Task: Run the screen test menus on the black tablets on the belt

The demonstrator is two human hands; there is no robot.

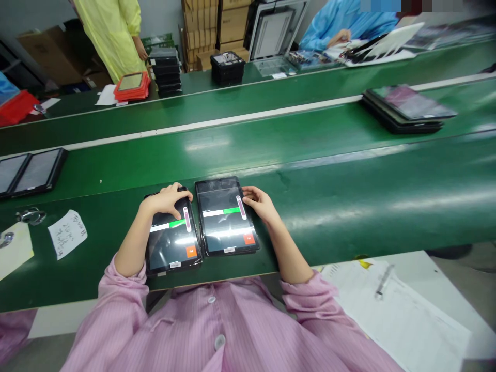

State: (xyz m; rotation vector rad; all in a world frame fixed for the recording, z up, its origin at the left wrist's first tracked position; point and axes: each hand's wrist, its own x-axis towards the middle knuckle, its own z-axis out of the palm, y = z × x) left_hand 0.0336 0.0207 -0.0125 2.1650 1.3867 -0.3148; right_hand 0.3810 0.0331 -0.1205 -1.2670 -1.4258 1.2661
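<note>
Two black tablets lie side by side on the green work surface before me, screens lit. The left tablet (170,243) and the right tablet (222,227) each show a white and green bar and an orange-red box. Across the top of the left tablet reaches my left hand (166,200), palm down, fingers apart, thumb over the screen and fingertips near its right edge. My right hand (261,202) is at the right tablet's upper right edge, with the thumb on the rim and the fingers curled beside it. The undersides of both tablets are hidden.
A handwritten note (67,233) and more tablets (41,170) are on the left. Stacked tablets (406,111) sit farther right. Papers (399,310) lie on a white table. Across the bench are a person in yellow (110,36) and a person in blue (329,23).
</note>
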